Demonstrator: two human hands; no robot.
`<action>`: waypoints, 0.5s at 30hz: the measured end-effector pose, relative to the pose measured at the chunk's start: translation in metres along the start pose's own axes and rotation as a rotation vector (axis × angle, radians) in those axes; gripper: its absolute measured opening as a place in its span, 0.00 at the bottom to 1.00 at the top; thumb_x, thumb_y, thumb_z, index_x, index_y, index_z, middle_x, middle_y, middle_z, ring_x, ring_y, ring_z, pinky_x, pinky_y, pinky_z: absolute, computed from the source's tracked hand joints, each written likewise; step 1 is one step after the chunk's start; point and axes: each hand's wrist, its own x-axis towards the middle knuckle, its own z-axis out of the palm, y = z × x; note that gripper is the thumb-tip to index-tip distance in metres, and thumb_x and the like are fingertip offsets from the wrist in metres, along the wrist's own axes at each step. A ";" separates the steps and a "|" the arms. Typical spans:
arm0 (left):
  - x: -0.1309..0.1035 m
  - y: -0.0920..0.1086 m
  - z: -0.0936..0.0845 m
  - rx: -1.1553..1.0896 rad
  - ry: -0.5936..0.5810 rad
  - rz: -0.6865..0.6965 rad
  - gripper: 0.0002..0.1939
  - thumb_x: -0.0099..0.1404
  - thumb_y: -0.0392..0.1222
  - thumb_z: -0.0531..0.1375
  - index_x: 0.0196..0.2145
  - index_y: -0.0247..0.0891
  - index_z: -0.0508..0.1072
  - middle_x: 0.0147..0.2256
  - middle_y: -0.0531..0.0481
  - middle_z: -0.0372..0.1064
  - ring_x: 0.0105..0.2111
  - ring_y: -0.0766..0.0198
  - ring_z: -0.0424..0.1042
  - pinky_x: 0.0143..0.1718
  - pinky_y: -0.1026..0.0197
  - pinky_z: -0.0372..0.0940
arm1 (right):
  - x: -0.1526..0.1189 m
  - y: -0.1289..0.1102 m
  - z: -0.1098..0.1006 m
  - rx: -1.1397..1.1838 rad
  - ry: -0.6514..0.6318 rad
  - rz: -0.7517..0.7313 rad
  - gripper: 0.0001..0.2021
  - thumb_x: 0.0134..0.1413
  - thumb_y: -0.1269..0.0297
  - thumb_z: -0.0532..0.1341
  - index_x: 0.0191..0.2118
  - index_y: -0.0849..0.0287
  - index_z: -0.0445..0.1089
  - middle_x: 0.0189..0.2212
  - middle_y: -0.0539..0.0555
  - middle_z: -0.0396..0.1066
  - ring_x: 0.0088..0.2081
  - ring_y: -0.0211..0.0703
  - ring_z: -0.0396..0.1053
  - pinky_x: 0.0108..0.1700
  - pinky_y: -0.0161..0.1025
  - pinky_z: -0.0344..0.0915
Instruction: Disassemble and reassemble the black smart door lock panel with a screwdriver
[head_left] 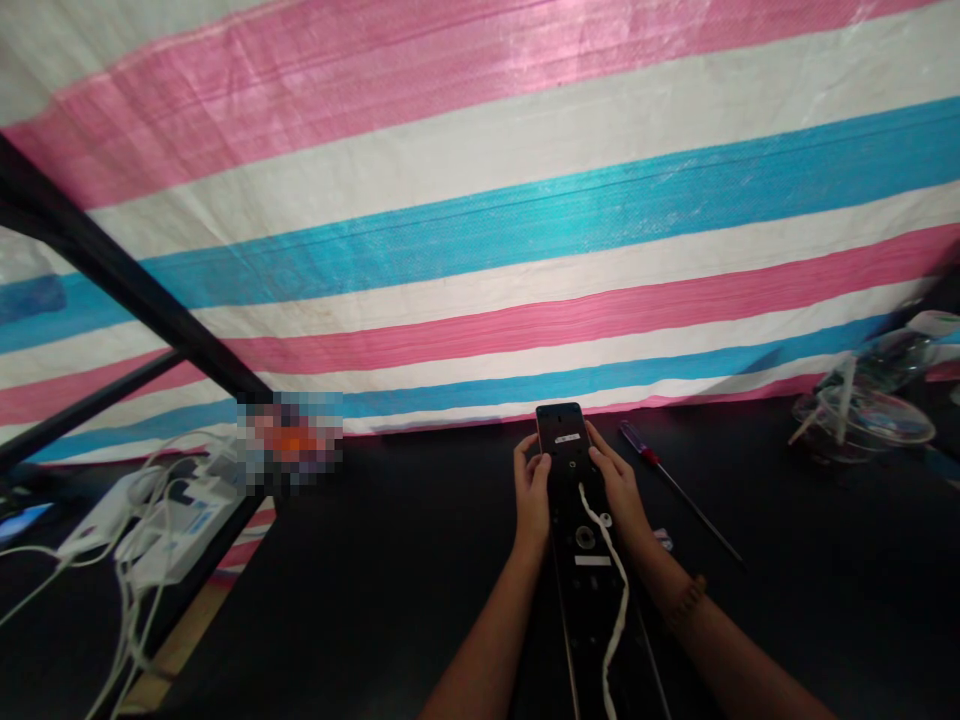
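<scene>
A long black panel (pixel 589 600), which looks like the body of an electronic door lock, lies lengthwise in front of me, its near end cut off by the bottom of the view. White labels, screws and a round fitting show on its upper face. From a hole in it a white wrapped cable (pixel 622 590) runs down toward me. My left hand (pixel 532 488) grips the panel's left edge near the far end, thumb on top. Opposite it, my right hand (pixel 619 490) holds the right edge the same way. Fingers underneath are hidden.
A screwdriver (pixel 684 495) with a purple and red handle lies right of the panel. Near my right wrist is a small packet (pixel 663 539). Clear plastic containers (pixel 862 415) stand far right; white boxes (pixel 184 530) with tangled cables sit left. A striped sheet (pixel 525 240) hangs behind the black table (pixel 375 600).
</scene>
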 end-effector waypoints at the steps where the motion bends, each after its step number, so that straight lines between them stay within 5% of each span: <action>1: -0.001 0.001 0.000 -0.008 -0.010 0.005 0.23 0.60 0.50 0.63 0.51 0.44 0.65 0.37 0.49 0.74 0.34 0.60 0.75 0.35 0.60 0.68 | 0.000 0.000 0.000 0.002 -0.006 -0.014 0.28 0.49 0.53 0.67 0.57 0.54 0.72 0.57 0.54 0.70 0.61 0.55 0.65 0.65 0.52 0.57; 15: -0.005 0.004 0.000 -0.057 -0.072 0.018 0.25 0.61 0.49 0.63 0.54 0.47 0.62 0.40 0.49 0.74 0.35 0.59 0.75 0.37 0.59 0.69 | -0.004 -0.005 0.002 -0.019 -0.021 -0.059 0.27 0.52 0.53 0.66 0.58 0.51 0.71 0.58 0.53 0.70 0.62 0.54 0.64 0.65 0.50 0.57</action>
